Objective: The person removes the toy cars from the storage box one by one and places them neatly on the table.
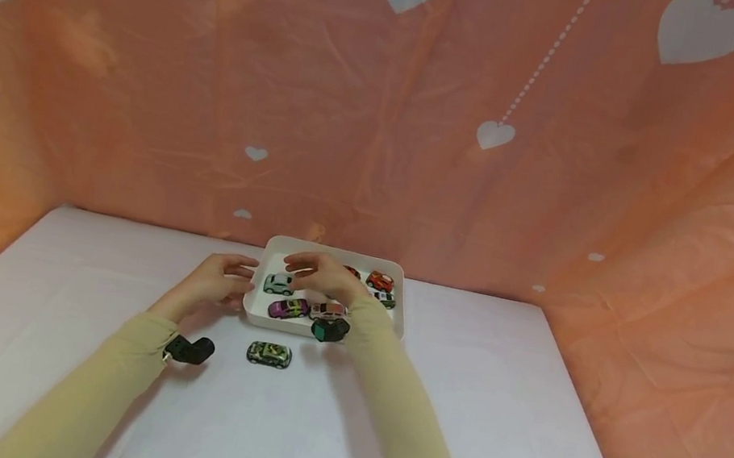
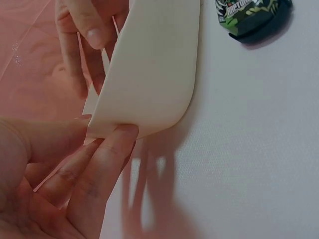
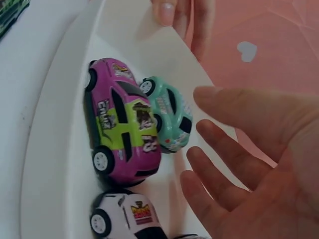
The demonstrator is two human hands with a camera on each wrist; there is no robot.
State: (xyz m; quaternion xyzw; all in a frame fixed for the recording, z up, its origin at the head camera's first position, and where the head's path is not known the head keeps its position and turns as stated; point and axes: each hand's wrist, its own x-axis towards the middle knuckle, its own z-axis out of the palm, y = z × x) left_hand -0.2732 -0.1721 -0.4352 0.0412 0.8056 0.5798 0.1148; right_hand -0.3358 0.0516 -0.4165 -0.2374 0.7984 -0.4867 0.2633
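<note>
At the left side of a white tray (image 1: 280,324), my left hand (image 1: 218,280) pinches the wall, with fingertips on its outer face in the left wrist view. My right hand (image 1: 328,275) hovers over the tray with spread, relaxed fingers and holds nothing. Its fingertips are right beside a mint-green toy car (image 3: 167,112). Against the mint car lies a purple and lime toy car (image 3: 124,122), along the tray's near wall. A white toy car (image 3: 127,216) with a flame-like sticker follows in the same row.
An orange-red toy car (image 1: 380,280) and a white-and-green toy car (image 1: 386,299) sit at the tray's right end. Outside, in front of the tray, a camouflage toy car (image 1: 269,354) stands on the white tabletop (image 1: 489,414). A pink curtain (image 1: 382,142) with hearts hangs behind.
</note>
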